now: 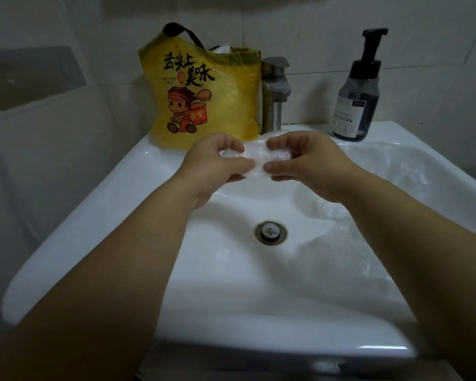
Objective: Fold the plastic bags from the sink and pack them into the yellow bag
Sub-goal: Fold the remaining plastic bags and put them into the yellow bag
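at mid-frame, over the sink (154, 171), the left hand (217, 163) and right hand (305, 158) both pinch a small folded clear plastic bag (254, 160), which looks slippery and may spring open before reaching the yellow bag (204, 89) behind.

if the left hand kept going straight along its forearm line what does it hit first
Past the plastic bag the left hand pinches, likely the lower right corner of the yellow bag; the faucet stands right beside, so depth leaves that unsure.
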`<action>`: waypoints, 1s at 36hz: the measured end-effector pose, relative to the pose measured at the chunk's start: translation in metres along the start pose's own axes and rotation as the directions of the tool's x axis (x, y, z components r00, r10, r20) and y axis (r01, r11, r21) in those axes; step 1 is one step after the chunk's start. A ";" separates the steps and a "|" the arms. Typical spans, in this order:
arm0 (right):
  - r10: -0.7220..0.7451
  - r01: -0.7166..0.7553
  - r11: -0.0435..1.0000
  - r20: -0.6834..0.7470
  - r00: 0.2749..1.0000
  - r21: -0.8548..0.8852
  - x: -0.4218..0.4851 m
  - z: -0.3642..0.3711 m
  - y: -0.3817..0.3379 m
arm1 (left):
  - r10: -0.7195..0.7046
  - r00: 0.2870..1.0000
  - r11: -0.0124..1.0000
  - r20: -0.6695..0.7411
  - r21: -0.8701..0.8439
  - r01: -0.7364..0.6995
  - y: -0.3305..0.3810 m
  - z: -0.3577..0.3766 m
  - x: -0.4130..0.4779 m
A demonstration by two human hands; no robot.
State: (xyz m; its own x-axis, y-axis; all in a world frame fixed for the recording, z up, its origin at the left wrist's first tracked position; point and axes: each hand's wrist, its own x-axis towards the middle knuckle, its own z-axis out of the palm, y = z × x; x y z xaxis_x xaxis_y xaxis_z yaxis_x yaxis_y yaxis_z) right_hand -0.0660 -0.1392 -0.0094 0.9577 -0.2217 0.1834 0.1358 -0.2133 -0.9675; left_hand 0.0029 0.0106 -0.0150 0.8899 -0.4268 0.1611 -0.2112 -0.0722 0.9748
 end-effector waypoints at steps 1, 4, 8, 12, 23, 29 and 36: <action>0.010 -0.009 1.000 -0.008 1.000 0.021 0.000 -0.001 0.000 | 0.006 1.000 1.000 0.013 -0.011 -0.006 0.001 -0.001 0.000; 0.038 -0.036 0.995 -0.016 0.999 0.097 0.000 -0.003 -0.001 | 0.046 0.998 0.994 0.050 -0.098 -0.041 0.003 -0.003 0.000; 0.083 -0.082 0.967 0.004 0.997 0.241 -0.001 -0.007 -0.002 | 0.091 0.991 0.968 0.100 -0.241 -0.065 0.007 -0.005 -0.001; 0.094 -0.101 0.957 0.039 0.995 0.273 -0.001 -0.009 -0.001 | 0.100 0.989 0.980 0.108 -0.184 -0.079 0.005 -0.005 -0.001; 0.002 -0.002 0.999 -0.002 1.000 -0.045 0.000 -0.011 0.002 | 0.138 0.988 0.965 0.074 0.214 -0.151 -0.002 -0.013 0.000; -0.100 0.082 0.941 -0.040 0.994 -0.327 0.003 -0.012 0.006 | 0.196 0.980 0.946 0.038 0.256 -0.200 -0.003 -0.013 0.000; -0.192 0.147 0.825 -0.025 0.981 -0.546 0.006 -0.016 0.012 | 0.256 0.965 0.892 0.061 0.369 -0.260 -0.005 -0.014 0.001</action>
State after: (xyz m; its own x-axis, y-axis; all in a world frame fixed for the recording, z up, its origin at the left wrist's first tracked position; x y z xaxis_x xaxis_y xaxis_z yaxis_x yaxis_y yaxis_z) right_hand -0.0625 -0.1580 -0.0175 0.9072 -0.2004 0.3699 0.1148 -0.7280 -0.6759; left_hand 0.0105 0.0229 -0.0175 0.7797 -0.4855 0.3955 -0.5690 -0.2856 0.7711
